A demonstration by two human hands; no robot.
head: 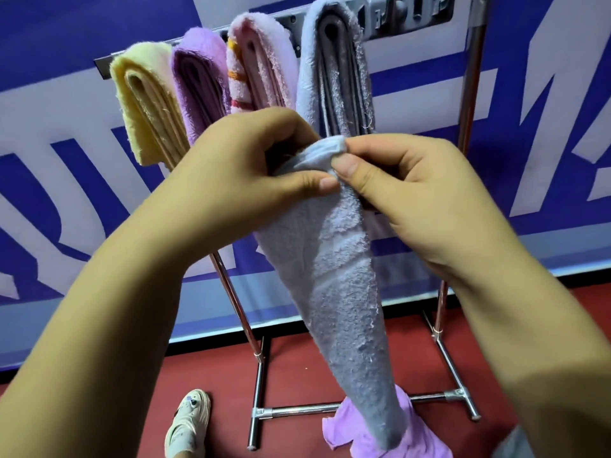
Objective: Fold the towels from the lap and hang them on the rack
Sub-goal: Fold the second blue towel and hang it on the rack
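Observation:
A pale blue-grey towel (344, 292) hangs down in a long narrow drape from my two hands. My left hand (251, 166) pinches its top edge between thumb and fingers. My right hand (396, 190) pinches the bunched top corner right beside it. Behind them the rack's top bar (105, 62) carries several folded towels: yellow (148, 104), purple (201, 81), pink with stripes (261, 61) and grey-blue (337, 67). A purple towel (426, 438) lies low at the bottom, under the hanging towel's tip.
The chrome rack stands on a red floor with its base bars (297, 409) spread left and right and an upright post (472, 77) at the right. A blue and white banner wall (66, 193) is close behind. A foot in a light sandal (188, 421) rests bottom left.

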